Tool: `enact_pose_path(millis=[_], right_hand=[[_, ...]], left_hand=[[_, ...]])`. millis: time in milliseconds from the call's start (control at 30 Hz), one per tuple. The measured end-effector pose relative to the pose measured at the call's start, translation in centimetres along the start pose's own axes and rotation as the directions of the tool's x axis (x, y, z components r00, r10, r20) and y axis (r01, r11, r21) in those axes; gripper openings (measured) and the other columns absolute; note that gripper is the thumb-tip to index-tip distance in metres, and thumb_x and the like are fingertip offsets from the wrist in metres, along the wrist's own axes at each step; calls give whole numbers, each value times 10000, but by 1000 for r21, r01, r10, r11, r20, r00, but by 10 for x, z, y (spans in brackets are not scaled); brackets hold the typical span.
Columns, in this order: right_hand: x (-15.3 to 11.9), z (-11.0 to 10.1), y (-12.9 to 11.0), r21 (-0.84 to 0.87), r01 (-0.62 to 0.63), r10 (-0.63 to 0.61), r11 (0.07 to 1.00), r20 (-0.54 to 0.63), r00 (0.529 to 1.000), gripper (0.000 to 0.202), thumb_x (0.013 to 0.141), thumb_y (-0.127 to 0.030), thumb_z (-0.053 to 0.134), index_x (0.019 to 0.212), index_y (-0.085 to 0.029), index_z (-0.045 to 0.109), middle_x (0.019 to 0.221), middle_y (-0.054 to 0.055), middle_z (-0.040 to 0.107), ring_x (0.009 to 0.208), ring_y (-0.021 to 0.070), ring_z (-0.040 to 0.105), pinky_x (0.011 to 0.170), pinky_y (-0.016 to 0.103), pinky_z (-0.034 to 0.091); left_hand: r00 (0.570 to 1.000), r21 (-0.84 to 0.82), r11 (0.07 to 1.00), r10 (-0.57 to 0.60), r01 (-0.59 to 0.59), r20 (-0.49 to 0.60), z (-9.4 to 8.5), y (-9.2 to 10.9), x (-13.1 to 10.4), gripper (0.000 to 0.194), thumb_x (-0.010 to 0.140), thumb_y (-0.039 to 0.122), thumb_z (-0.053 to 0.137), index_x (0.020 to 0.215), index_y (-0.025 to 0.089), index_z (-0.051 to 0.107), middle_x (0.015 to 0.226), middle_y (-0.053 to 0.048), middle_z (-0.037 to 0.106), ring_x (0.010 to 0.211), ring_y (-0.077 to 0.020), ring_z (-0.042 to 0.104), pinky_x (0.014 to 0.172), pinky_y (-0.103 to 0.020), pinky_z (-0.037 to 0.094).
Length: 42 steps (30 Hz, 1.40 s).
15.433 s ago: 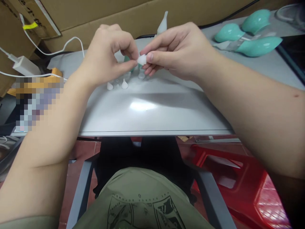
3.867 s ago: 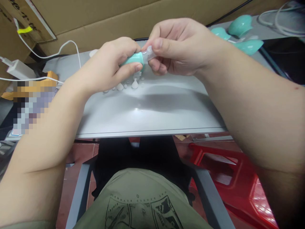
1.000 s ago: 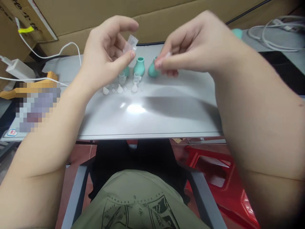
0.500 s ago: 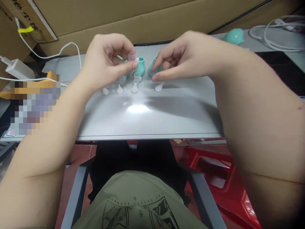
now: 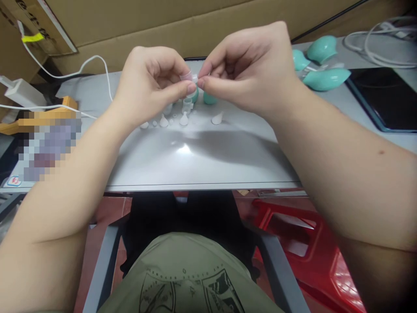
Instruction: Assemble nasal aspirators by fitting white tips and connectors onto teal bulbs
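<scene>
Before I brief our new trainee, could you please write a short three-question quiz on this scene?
1. Multiple choice: what does the left hand hold?
A) a white cable
B) a small clear piece
C) a yellow tag
2. Fill in: of the white pointed pieces lying on the table, the one set apart lies at the ____ end of the row, as the person sees it.
3. True or false: the red stool is lower than the table's top.

Key: 1. B; 2. right; 3. true.
</scene>
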State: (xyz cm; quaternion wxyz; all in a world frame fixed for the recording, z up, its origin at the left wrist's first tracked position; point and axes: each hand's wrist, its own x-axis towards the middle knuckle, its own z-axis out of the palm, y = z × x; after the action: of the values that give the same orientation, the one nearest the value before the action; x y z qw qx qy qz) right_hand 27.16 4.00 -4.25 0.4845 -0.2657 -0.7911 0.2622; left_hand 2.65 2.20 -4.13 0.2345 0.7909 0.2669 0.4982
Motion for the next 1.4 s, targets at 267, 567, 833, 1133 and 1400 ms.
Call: enact_pose_path(millis=[267, 567, 833, 1133, 1400], right_hand=[[1, -2, 0, 16, 18, -19, 1000, 15, 1000, 90, 821, -388, 892, 785, -307, 877, 711, 7, 718, 602, 110, 538, 592, 360, 402], [-2, -4, -3, -26, -1, 2, 1000, 51, 999, 43, 851, -321, 834, 823, -289, 836, 702, -6, 653, 634, 106, 474, 592, 360, 319], [-5, -7, -11, -139, 13, -2, 990, 78, 997, 111, 928, -368, 784, 873, -277, 751, 700, -8, 605, 614, 113, 418, 659, 377, 363], [-4, 0, -7, -311, 2, 19, 950, 67, 998, 206, 1030, -309, 833, 944, -293, 647, 718, -19, 618, 708, 176, 568, 840, 341, 593], [-3, -3, -17, -238, -21, 55, 971, 137, 989, 239, 998, -204, 862, 912, -261, 647, 780, -7, 640, 791, 170, 611, 776, 313, 535]], left_hand=[[998, -23, 998, 55, -56, -26, 6, -6, -1, 380, 882, 646, 1070, 844, 318, 881, 831, -86, 817, 719, -309, 781, 637, -468, 577], [999, -146, 989, -25, 28, 25, 8, 0, 3, 270, 826, 498, 1098, 806, 347, 875, 753, -55, 809, 677, -327, 810, 615, -518, 659], [998, -188, 982, -18, 29, 59, 7, 4, 5, 274, 858, 448, 1095, 833, 297, 868, 771, -38, 828, 683, -282, 833, 625, -460, 715], [992, -210, 971, -98, 112, 78, 6, 9, 4, 420, 827, 564, 1137, 808, 284, 825, 822, -76, 849, 768, -333, 862, 693, -510, 724], [964, -187, 969, -113, 161, 241, -4, -2, 8, 540, 797, 654, 1175, 892, 282, 795, 853, -62, 863, 754, -312, 832, 738, -550, 737]])
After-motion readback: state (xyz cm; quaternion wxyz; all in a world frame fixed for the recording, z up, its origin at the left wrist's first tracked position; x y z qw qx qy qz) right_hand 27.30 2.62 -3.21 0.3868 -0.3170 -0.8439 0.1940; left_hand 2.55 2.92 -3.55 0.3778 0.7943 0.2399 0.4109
